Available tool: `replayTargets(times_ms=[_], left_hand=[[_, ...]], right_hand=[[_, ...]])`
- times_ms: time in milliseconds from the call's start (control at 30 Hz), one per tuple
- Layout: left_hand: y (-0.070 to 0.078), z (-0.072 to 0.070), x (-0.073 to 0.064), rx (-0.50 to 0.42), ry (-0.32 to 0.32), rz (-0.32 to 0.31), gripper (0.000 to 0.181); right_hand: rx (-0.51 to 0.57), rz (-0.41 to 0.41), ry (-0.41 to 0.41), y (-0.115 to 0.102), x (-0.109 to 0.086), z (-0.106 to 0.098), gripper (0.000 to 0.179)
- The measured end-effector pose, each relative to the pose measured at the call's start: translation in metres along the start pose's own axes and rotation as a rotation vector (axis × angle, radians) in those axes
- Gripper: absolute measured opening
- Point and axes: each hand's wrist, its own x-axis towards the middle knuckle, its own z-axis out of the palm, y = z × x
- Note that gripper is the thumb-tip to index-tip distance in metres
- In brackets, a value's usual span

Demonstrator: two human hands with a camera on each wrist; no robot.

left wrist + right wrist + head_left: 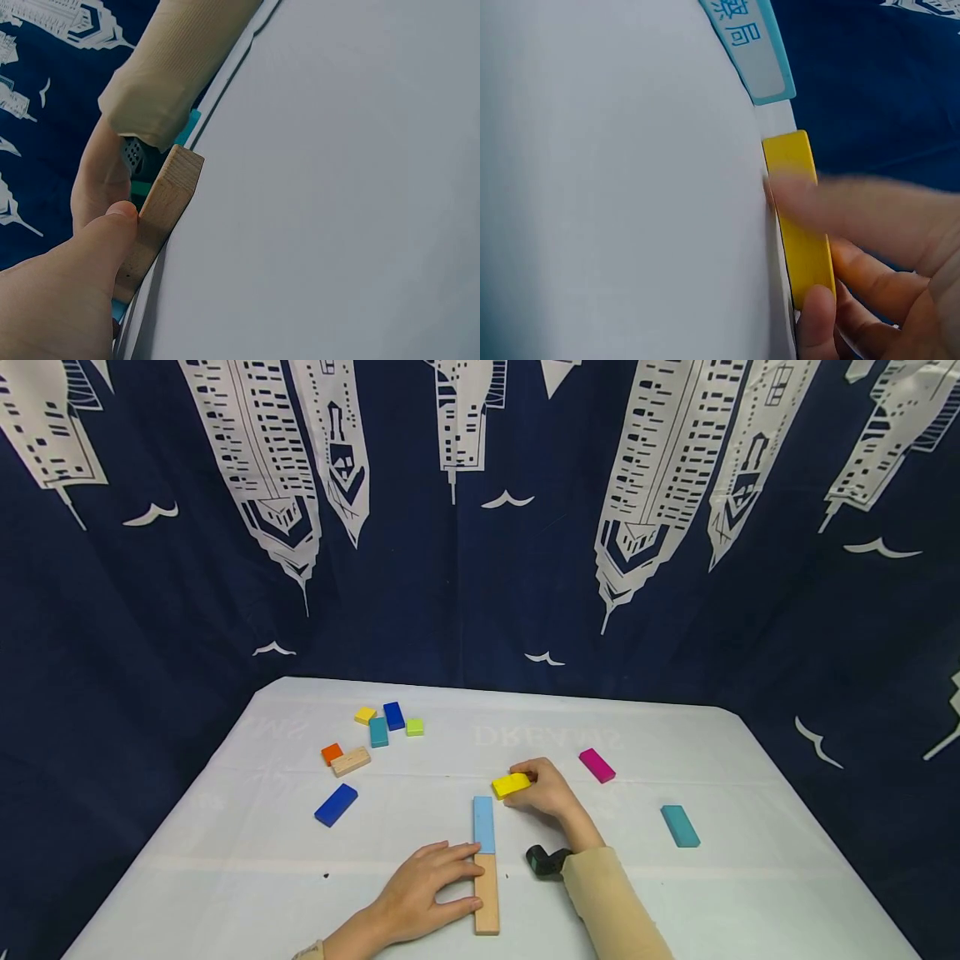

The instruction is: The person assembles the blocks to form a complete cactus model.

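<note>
Two blocks stand end to end in a line at the front of the table: a light blue block (483,825) with a plain wooden block (487,897) nearer me. My left hand (431,892) reaches in from the left, fingers spread, fingertips along the left side of this line. In the left wrist view the thumb lies against the wooden block (161,217). Just beyond the light blue end, my right hand (551,793) holds a yellow block (512,785) between thumb and fingers. Printed characters show on the light blue block (754,49) in the right wrist view.
A group of small blocks, among them a teal one (378,732) and a wooden one (351,762), lies at the back left. A blue block (336,805) is nearer. On the right are a magenta block (597,766) and a teal block (680,826). A black device (546,862) sits at the right wrist.
</note>
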Motion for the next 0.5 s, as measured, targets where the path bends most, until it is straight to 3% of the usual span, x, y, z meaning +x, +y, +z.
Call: replayTargets(times_ms=[200, 500], left_hand=[[0.000, 0.000, 0.000, 0.000, -0.005, -0.005, 0.037], [0.000, 0.000, 0.000, 0.002, 0.005, 0.001, 0.036]], right_hand=[[-0.019, 0.022, 0.017, 0.004, -0.001, -0.005, 0.036], [-0.032, 0.022, -0.040, 0.009, -0.006, -0.016, 0.034]])
